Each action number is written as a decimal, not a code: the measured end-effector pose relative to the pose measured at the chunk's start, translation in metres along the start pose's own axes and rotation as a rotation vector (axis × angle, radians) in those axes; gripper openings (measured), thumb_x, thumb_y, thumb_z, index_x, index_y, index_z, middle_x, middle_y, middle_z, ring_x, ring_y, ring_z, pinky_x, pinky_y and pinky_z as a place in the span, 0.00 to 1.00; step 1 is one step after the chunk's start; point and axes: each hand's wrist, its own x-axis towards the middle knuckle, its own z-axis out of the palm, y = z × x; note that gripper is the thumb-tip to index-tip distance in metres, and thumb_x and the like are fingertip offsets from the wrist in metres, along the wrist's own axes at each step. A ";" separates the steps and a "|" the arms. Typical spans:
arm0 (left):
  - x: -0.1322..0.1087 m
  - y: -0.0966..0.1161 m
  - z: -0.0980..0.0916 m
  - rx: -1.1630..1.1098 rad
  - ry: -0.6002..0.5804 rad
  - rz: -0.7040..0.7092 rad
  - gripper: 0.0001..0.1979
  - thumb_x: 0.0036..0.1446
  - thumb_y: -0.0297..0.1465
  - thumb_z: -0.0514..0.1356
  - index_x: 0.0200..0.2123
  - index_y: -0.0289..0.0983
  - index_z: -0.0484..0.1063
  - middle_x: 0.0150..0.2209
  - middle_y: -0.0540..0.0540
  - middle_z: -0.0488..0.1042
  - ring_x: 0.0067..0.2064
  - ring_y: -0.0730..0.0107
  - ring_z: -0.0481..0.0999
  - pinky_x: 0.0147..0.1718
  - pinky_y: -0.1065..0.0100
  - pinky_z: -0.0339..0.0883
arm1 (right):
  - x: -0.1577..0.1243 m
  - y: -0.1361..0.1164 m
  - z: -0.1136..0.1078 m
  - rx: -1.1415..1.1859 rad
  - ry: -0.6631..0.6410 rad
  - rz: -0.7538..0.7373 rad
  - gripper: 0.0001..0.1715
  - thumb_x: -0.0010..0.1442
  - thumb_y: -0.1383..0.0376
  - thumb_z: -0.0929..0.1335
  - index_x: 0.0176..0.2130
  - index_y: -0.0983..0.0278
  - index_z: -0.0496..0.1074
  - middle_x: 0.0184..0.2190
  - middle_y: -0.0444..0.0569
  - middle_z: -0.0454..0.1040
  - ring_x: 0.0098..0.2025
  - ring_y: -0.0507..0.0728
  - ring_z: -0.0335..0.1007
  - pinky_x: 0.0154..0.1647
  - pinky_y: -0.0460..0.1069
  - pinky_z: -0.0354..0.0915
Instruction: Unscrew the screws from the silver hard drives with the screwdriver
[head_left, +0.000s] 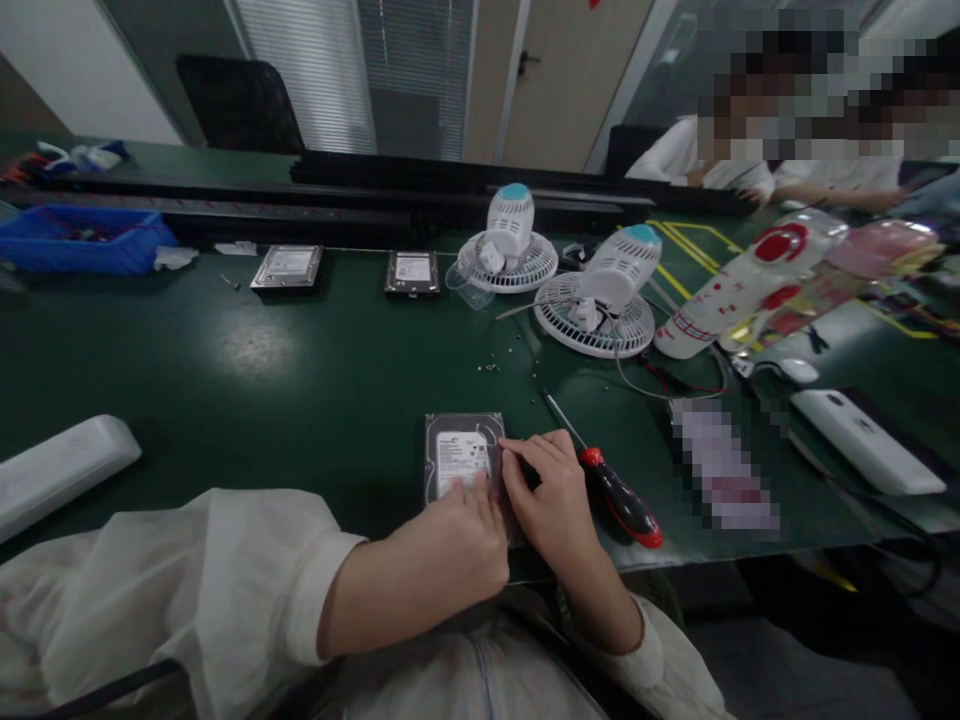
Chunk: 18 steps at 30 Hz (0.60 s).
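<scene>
Metal drive (460,455) (labelled) under left hand (466,540)

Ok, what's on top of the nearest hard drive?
A white label; the left hand covers the lower part of the hard drive, hiding what's there. The right hand is at the right edge.

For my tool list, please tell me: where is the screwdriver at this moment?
In the head view, the screwdriver lies on the green table, right of centre, just beside the right hand, its tip near tiny scattered parts.
</scene>
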 end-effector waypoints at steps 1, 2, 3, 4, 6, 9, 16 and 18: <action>0.002 0.002 0.000 0.006 0.013 0.003 0.18 0.57 0.29 0.61 0.46 0.22 0.80 0.43 0.24 0.80 0.41 0.47 0.84 0.39 0.57 0.78 | 0.000 0.001 0.000 -0.017 -0.002 0.009 0.13 0.65 0.68 0.64 0.41 0.68 0.79 0.32 0.51 0.78 0.38 0.57 0.62 0.42 0.54 0.65; 0.004 0.003 0.001 0.013 0.023 -0.001 0.18 0.57 0.29 0.60 0.46 0.21 0.79 0.44 0.24 0.80 0.42 0.46 0.83 0.39 0.56 0.78 | 0.000 0.001 -0.001 -0.037 -0.008 0.015 0.14 0.65 0.68 0.64 0.42 0.68 0.79 0.32 0.51 0.78 0.38 0.57 0.62 0.43 0.54 0.65; 0.005 0.005 0.002 0.021 0.033 -0.011 0.18 0.58 0.28 0.59 0.46 0.21 0.79 0.45 0.23 0.79 0.43 0.46 0.83 0.39 0.57 0.78 | 0.000 0.000 -0.001 -0.061 -0.019 0.018 0.14 0.65 0.68 0.64 0.43 0.68 0.79 0.33 0.52 0.78 0.39 0.58 0.62 0.43 0.55 0.65; 0.006 0.006 0.003 0.031 0.040 -0.022 0.19 0.58 0.28 0.58 0.46 0.20 0.79 0.45 0.22 0.79 0.44 0.45 0.83 0.39 0.57 0.78 | -0.001 -0.001 -0.002 -0.087 -0.035 0.016 0.15 0.65 0.67 0.64 0.45 0.68 0.79 0.34 0.53 0.78 0.40 0.59 0.62 0.45 0.56 0.65; 0.004 0.010 0.007 0.049 0.048 -0.054 0.19 0.58 0.28 0.57 0.46 0.20 0.79 0.46 0.20 0.78 0.44 0.44 0.83 0.38 0.57 0.78 | -0.004 -0.005 -0.007 -0.137 -0.078 -0.001 0.16 0.66 0.66 0.64 0.47 0.68 0.78 0.36 0.54 0.78 0.41 0.60 0.62 0.47 0.58 0.65; -0.003 0.016 0.012 0.100 0.053 -0.059 0.21 0.60 0.28 0.57 0.50 0.18 0.77 0.49 0.18 0.76 0.47 0.43 0.82 0.42 0.58 0.77 | -0.007 -0.009 -0.023 -0.172 -0.134 -0.032 0.16 0.66 0.66 0.64 0.48 0.66 0.78 0.37 0.54 0.78 0.43 0.60 0.63 0.48 0.58 0.66; -0.012 0.019 0.019 0.173 0.009 -0.073 0.25 0.65 0.32 0.57 0.57 0.18 0.71 0.54 0.16 0.71 0.51 0.39 0.80 0.36 0.61 0.76 | 0.015 0.017 -0.090 -0.318 0.103 -0.056 0.12 0.63 0.65 0.67 0.41 0.64 0.81 0.32 0.53 0.80 0.38 0.60 0.68 0.40 0.57 0.68; -0.010 0.019 0.020 0.184 0.006 -0.070 0.25 0.64 0.32 0.58 0.58 0.18 0.70 0.55 0.16 0.70 0.52 0.39 0.79 0.34 0.62 0.76 | 0.033 0.024 -0.102 -0.346 0.118 -0.048 0.11 0.61 0.64 0.68 0.39 0.64 0.82 0.30 0.53 0.79 0.38 0.60 0.69 0.38 0.56 0.67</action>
